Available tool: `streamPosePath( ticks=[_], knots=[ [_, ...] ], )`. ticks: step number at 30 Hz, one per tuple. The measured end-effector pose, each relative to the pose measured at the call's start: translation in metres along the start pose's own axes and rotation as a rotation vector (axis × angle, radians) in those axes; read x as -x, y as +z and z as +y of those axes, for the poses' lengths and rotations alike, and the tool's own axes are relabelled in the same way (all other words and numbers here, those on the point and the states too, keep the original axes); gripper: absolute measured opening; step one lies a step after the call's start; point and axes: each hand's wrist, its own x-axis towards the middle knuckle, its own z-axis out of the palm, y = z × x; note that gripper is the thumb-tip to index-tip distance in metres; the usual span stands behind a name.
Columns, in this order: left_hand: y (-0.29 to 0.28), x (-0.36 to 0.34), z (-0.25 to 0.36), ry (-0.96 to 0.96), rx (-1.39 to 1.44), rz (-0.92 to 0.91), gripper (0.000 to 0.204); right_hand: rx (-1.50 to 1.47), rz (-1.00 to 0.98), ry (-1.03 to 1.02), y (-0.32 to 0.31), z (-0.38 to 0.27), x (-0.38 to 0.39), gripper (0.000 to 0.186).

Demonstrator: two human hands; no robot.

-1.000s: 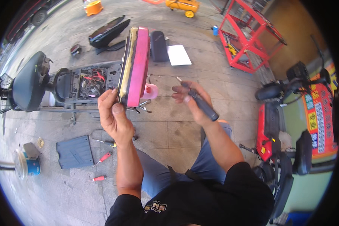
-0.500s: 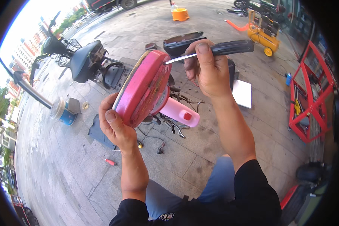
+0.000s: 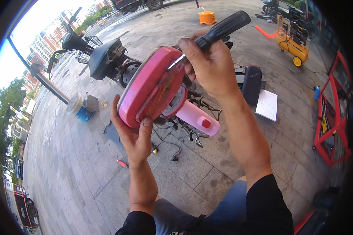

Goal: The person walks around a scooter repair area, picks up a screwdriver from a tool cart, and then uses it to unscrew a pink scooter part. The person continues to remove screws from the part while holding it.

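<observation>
My left hand (image 3: 135, 139) grips the lower left end of a scuffed pink oval casing (image 3: 143, 94) with a pale edge along its top, held raised and tilted. My right hand (image 3: 208, 66) is closed on a black-handled screwdriver (image 3: 231, 27), its metal tip against the casing near the upper right end. Below the casing a light pink piece (image 3: 192, 117) with a small red reflector points down to the right, among metal parts and cables. My fingers partly hide both ends of what they hold.
A partly dismantled scooter (image 3: 102, 58) stands behind. Around me are a bucket (image 3: 78, 108), a red-handled screwdriver (image 3: 122, 163), a white board (image 3: 266, 105), a yellow compressor (image 3: 292, 47), an orange stool (image 3: 208, 17) and a red tool cart (image 3: 330, 133).
My right hand has brought the screwdriver up onto the casing, and its handle now angles higher. The casing has tipped from upright to slanted. The view has swung up toward the street.
</observation>
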Motion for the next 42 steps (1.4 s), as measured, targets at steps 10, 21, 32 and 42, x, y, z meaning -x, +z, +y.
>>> streamPosePath(
  ticks=[10, 21, 32, 42],
  knots=[
    [-0.011, 0.004, -0.006, 0.002, 0.067, -0.042, 0.084, -0.333, -0.036, -0.059, -0.017, 0.016, -0.004, 0.025],
    [-0.012, 0.004, 0.011, 0.104, -0.13, 0.111, 0.07, -0.465, -0.079, -0.112, -0.032, 0.035, -0.012, 0.025],
    [0.105, 0.009, 0.036, -0.346, 0.57, -0.017, 0.056, -0.578, -0.17, -0.187, -0.024, 0.04, 0.037, 0.026],
    [0.137, 0.018, 0.024, -0.518, 0.885, 0.206, 0.033, -0.583, -0.324, 0.027, -0.075, 0.044, 0.058, 0.03]
  ],
)
